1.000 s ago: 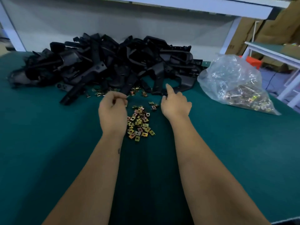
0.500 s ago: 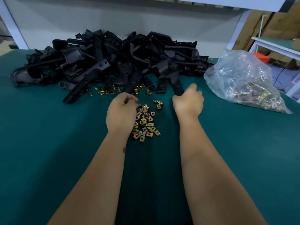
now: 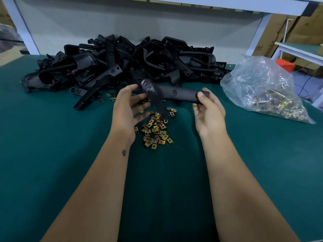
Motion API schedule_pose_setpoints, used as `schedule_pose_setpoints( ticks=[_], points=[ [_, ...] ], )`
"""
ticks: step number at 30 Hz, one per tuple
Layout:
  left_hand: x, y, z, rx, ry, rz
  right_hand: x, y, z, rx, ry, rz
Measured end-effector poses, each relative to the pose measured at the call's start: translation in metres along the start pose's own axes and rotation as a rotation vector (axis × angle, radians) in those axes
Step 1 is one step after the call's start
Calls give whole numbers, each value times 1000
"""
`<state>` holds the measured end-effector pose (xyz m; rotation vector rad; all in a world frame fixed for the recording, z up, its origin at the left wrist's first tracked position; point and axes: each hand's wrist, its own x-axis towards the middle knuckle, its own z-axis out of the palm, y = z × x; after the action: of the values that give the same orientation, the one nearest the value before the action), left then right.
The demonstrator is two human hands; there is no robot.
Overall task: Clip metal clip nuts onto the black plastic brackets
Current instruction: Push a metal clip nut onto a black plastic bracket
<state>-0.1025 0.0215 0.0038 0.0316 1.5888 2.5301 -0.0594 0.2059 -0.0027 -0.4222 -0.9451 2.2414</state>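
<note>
Green mat [image 3: 52,154] carries a bracket pile [image 3: 122,63] and loose nuts [image 3: 155,131]. Right hand [image 3: 208,112] pinches one bracket [image 3: 174,94] by its right end, raised above the nuts, long axis left-right, blurred end toward the left hand [image 3: 130,107], whose fingers are spread, holding nothing. That one-end pinch could let it swing or drop.

We see black brackets [image 3: 122,63] heaped on the teal green table [image 3: 52,154], gold and bronze clip nuts [image 3: 155,131], a clear plastic bag [image 3: 262,88]
</note>
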Motion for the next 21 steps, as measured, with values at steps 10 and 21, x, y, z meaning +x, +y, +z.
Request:
schedule_pose_setpoints(
  ticks=[10, 21],
  points=[
    [2, 12, -21, 388, -501, -173, -16, 13, 22, -58, -335, 4],
    [19, -3, -11, -120, 71, -70, -3, 27, 6, -1598, -320, -330]
  ],
)
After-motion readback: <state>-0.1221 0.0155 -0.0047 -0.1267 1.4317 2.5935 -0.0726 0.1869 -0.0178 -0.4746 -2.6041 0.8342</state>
